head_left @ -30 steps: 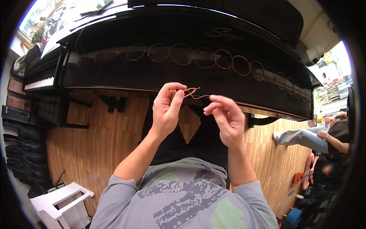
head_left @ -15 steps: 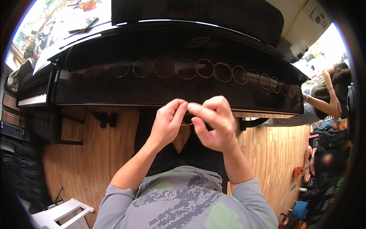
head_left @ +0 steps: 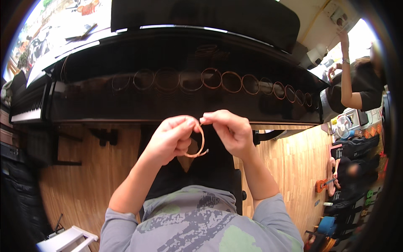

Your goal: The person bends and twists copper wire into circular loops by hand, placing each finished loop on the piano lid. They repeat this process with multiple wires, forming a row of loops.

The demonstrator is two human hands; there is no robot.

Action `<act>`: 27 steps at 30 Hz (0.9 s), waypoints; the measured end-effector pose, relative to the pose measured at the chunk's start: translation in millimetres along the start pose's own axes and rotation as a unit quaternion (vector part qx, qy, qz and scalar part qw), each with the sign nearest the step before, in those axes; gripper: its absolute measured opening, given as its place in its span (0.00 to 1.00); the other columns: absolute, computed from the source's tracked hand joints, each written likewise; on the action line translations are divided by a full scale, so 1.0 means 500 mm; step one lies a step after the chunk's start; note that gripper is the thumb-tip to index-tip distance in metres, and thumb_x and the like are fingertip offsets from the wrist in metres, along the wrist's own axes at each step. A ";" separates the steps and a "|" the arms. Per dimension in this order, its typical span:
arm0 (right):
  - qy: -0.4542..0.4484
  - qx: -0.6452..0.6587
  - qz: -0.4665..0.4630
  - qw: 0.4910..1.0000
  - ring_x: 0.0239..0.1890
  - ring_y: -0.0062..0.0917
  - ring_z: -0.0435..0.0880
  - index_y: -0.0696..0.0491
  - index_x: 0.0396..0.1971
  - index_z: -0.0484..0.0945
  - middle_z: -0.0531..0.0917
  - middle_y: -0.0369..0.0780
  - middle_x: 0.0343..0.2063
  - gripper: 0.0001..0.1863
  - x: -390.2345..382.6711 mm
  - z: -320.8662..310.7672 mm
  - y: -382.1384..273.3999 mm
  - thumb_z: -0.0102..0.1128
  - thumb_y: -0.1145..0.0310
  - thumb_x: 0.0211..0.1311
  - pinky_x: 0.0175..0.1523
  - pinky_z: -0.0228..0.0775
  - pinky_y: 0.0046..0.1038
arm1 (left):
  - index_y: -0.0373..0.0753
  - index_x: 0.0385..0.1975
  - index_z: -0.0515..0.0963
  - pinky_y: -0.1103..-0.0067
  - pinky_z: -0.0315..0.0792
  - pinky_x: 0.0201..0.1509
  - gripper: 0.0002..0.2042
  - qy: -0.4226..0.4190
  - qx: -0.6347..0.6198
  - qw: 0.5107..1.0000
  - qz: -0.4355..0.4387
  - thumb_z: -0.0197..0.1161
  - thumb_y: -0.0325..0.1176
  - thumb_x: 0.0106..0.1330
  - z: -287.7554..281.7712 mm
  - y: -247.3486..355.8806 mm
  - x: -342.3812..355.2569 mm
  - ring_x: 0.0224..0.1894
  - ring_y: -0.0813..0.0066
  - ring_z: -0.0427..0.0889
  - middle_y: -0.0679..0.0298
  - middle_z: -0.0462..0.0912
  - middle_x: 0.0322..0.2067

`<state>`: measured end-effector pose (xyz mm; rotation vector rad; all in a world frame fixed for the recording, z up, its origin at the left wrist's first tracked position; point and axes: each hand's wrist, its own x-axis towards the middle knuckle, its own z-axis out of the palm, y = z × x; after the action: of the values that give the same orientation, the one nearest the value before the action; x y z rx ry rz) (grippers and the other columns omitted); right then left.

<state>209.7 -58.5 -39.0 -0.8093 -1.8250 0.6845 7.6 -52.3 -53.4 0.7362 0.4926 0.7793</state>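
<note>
A small copper-coloured coil of instrument string [head_left: 203, 143] hangs between my hands, in front of the black piano's edge. My left hand [head_left: 170, 136] is closed on the coil, pinching it between thumb and forefinger, with the other fingers curled. At the coil's top, the thumb and forefinger of my right hand [head_left: 231, 131] pinch the string too. A loose end with a small pale tip sticks out at the coil's lower right. Beyond my hands, several more coiled strings [head_left: 221, 82] lie in a row on the glossy black piano top [head_left: 147, 107], some copper-coloured and others darker.
Piano keys [head_left: 27, 112] show at the far left. A pair of dark pliers or scissors [head_left: 84, 33] lies on the bright surface behind. A person [head_left: 357, 84] stands at the right, one arm raised. Lower right are another person with a small guitar [head_left: 321, 185], and a fan [head_left: 343, 126].
My hands have lowered slightly and drawn apart, bringing the coil into view. The whole view has shifted a little. The person at right has straightened and lifted an arm.
</note>
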 end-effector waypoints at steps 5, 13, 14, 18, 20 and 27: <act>0.141 0.107 0.101 0.979 0.41 0.21 0.82 0.60 0.45 0.78 0.84 0.41 0.38 0.12 -0.022 0.064 0.016 0.56 0.80 0.61 0.48 0.73 0.21 | 0.39 0.33 0.74 0.90 0.46 0.13 0.11 0.019 -0.105 0.994 0.034 0.50 0.39 0.72 0.019 -0.005 0.024 0.13 0.93 0.50 0.80 0.55 0.15; 0.086 0.247 0.151 0.953 0.36 0.18 0.79 0.62 0.38 0.82 0.80 0.37 0.34 0.08 -0.021 0.052 0.036 0.60 0.83 0.58 0.43 0.71 0.16 | 0.39 0.33 0.74 0.90 0.45 0.14 0.09 0.123 0.023 0.983 0.136 0.51 0.36 0.72 0.008 -0.029 0.038 0.13 0.94 0.52 0.80 0.59 0.14; 0.081 0.300 0.171 0.935 0.36 0.18 0.79 0.62 0.39 0.81 0.80 0.37 0.35 0.10 -0.027 0.049 0.047 0.60 0.83 0.57 0.43 0.71 0.17 | 0.39 0.32 0.74 0.90 0.45 0.14 0.09 0.123 0.038 0.982 0.136 0.52 0.36 0.72 0.007 -0.029 0.038 0.13 0.94 0.52 0.80 0.59 0.13; 0.061 0.268 0.176 0.945 0.34 0.19 0.78 0.58 0.37 0.83 0.80 0.38 0.32 0.09 -0.031 0.040 0.058 0.62 0.81 0.56 0.42 0.70 0.18 | 0.38 0.32 0.75 0.90 0.46 0.14 0.10 0.110 0.123 0.979 0.118 0.53 0.37 0.71 0.003 -0.026 0.035 0.13 0.95 0.53 0.80 0.60 0.12; 0.040 0.052 0.120 0.991 0.33 0.20 0.78 0.56 0.35 0.84 0.80 0.37 0.31 0.08 -0.028 0.024 0.055 0.63 0.80 0.54 0.41 0.70 0.19 | 0.37 0.32 0.76 0.90 0.46 0.14 0.11 0.098 0.174 0.975 0.098 0.53 0.38 0.71 -0.003 -0.023 0.032 0.12 0.95 0.55 0.79 0.62 0.12; -0.020 0.228 0.249 0.941 0.34 0.21 0.82 0.60 0.36 0.80 0.83 0.39 0.31 0.05 -0.047 0.010 0.040 0.57 0.80 0.60 0.44 0.74 0.20 | 0.35 0.31 0.77 0.91 0.54 0.16 0.12 0.059 0.262 0.959 0.092 0.54 0.37 0.70 -0.001 -0.020 0.030 0.16 0.94 0.64 0.73 0.76 0.19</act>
<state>216.2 -65.1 -69.0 -0.9452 -1.4069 1.3988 21.2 -45.2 -63.1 1.2458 0.7600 0.8792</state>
